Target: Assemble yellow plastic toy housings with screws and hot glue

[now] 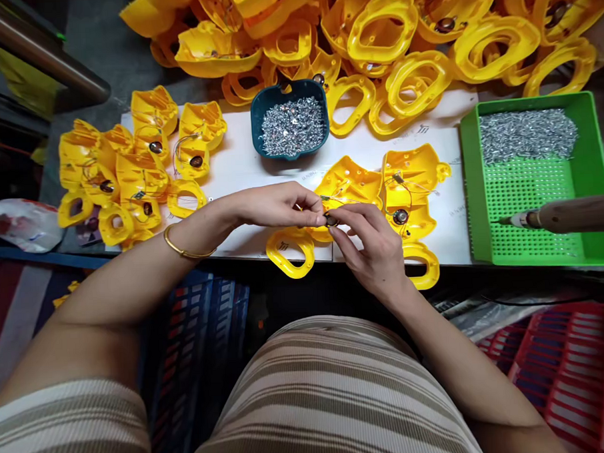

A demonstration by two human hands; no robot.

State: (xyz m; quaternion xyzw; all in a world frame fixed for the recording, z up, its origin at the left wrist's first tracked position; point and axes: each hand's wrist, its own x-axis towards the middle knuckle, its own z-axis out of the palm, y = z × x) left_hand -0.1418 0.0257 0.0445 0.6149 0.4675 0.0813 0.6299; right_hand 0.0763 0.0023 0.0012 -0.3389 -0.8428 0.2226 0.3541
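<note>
My left hand (288,206) and my right hand (375,246) meet over the white board, fingertips pinched on a small round dark speaker (331,219). My fingers cover part of it. Just behind them lies an open yellow plastic shell (347,178) with thin wires across it. To its right rests another yellow shell (410,182), with a round speaker (400,217) seated in it. A yellow oval ring (290,254) sticks out over the front edge of the board, below my left hand.
A dark teal tub (256,131) holds many small screws, and more fill the back of a green basket (473,192). An electric screwdriver (576,214) points across that basket. Yellow shells (109,161) cluster at the left; a larger heap (373,30) covers the back.
</note>
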